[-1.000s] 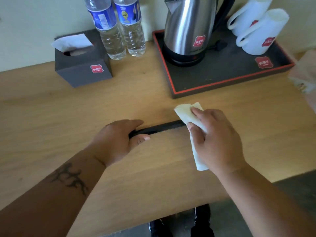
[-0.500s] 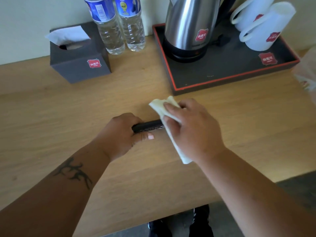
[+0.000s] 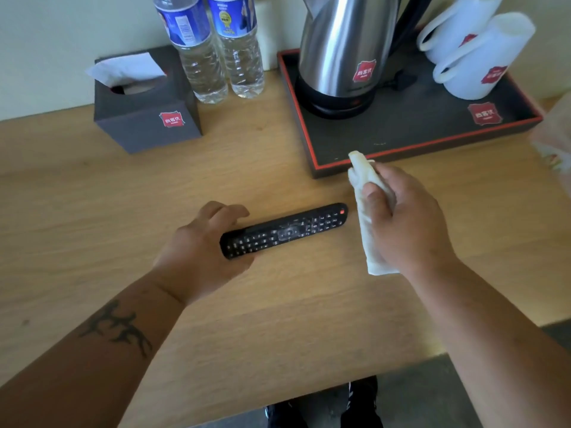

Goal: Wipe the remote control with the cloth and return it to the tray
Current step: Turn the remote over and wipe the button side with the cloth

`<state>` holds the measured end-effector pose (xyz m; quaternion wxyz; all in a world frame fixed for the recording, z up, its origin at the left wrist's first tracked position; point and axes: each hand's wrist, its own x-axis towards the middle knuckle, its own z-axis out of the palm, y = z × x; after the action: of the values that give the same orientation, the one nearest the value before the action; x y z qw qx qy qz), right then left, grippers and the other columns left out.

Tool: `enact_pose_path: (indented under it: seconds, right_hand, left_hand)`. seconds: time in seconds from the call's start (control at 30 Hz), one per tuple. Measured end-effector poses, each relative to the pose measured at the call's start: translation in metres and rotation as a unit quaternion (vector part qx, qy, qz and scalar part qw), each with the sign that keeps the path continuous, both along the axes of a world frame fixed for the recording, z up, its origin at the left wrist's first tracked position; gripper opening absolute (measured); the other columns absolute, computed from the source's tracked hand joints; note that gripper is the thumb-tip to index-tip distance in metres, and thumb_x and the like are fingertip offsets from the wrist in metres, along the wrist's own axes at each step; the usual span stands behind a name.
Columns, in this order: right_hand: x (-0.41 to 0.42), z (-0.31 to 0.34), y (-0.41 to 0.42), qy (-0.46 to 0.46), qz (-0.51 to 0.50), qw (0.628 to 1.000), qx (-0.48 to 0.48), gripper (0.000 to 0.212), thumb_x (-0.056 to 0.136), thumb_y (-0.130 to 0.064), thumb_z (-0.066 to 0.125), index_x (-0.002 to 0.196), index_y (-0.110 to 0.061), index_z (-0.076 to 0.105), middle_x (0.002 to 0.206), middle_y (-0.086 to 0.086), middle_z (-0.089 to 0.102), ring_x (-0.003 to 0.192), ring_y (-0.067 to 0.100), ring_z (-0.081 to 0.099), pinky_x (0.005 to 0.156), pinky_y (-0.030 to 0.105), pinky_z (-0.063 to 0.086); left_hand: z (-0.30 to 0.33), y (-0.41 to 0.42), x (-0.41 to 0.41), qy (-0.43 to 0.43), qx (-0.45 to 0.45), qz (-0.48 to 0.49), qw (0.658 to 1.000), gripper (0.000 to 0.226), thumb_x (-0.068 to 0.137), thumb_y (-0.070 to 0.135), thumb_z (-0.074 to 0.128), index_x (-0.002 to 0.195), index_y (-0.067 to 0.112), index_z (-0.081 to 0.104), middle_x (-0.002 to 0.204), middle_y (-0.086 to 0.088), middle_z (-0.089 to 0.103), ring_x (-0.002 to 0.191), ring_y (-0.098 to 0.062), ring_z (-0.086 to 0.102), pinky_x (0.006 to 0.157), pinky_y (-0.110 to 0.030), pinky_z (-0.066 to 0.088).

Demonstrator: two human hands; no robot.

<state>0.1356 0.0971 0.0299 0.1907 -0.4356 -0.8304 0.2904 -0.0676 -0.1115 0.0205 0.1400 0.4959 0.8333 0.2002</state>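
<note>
A long black remote control [image 3: 287, 231] lies button side up over the wooden table, its red power button toward the right. My left hand [image 3: 199, 251] grips its left end, thumb under the near edge and fingers behind. My right hand [image 3: 404, 220] holds a folded white cloth [image 3: 369, 211], lifted just off the remote's right end and not touching it. The dark tray [image 3: 386, 134] with a red rim sits behind, at the back right.
On the tray stand a steel kettle [image 3: 343, 50] and two white cups [image 3: 475, 54]. A grey tissue box [image 3: 145, 115] and two water bottles [image 3: 216, 47] stand at the back left. The table's front edge runs close to my body.
The remote has turned from edge-on to button side up. My right hand with the cloth slid off its right end and now hovers beside it.
</note>
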Motion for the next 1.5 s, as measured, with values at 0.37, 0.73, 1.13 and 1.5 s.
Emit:
enact_pose_path:
  seconds: [0.37, 0.73, 1.13, 1.5]
  right_hand:
    - [-0.035, 0.001, -0.020, -0.102, 0.067, 0.987, 0.100, 0.029, 0.094, -0.037, 0.054, 0.121, -0.034, 0.063, 0.103, -0.004, 0.056, 0.083, 0.020, 0.056, 0.060, 0.027, 0.035]
    - [-0.057, 0.003, -0.099, -0.096, 0.214, 0.965, 0.116, 0.023, 0.089, -0.026, 0.063, 0.111, -0.027, 0.068, 0.102, 0.000, 0.060, 0.080, 0.023, 0.056, 0.055, 0.035, 0.050]
    - [-0.038, 0.015, -0.021, -0.213, 0.149, 0.951, 0.169, 0.020, 0.086, -0.034, 0.064, 0.104, -0.036, 0.071, 0.092, -0.004, 0.059, 0.084, 0.023, 0.058, 0.056, 0.027, 0.036]
    - [-0.058, 0.014, -0.039, -0.207, 0.227, 0.936, 0.173, 0.024, 0.067, -0.012, 0.071, 0.086, -0.026, 0.074, 0.085, 0.000, 0.059, 0.074, 0.027, 0.057, 0.055, 0.028, 0.033]
  left_hand:
    - [-0.005, 0.000, 0.000, 0.047, -0.028, -0.014, 0.998, 0.061, 0.076, 0.050, 0.070, 0.132, 0.039, 0.049, 0.111, 0.016, 0.051, 0.082, -0.008, 0.056, 0.065, -0.024, 0.050]
    - [-0.037, -0.012, 0.010, 0.082, 0.020, 0.032, 0.996, 0.058, 0.076, 0.069, 0.053, 0.117, 0.029, 0.061, 0.105, 0.003, 0.054, 0.101, -0.025, 0.047, 0.091, -0.039, 0.037]
    - [-0.035, -0.011, 0.007, 0.071, -0.019, 0.026, 0.997, 0.063, 0.080, 0.075, 0.046, 0.123, 0.029, 0.053, 0.113, 0.006, 0.051, 0.105, -0.019, 0.044, 0.099, -0.041, 0.036]
    - [-0.034, -0.010, 0.007, 0.064, -0.020, 0.029, 0.997, 0.061, 0.079, 0.070, 0.051, 0.123, 0.028, 0.054, 0.113, 0.006, 0.052, 0.107, -0.020, 0.045, 0.100, -0.043, 0.036]
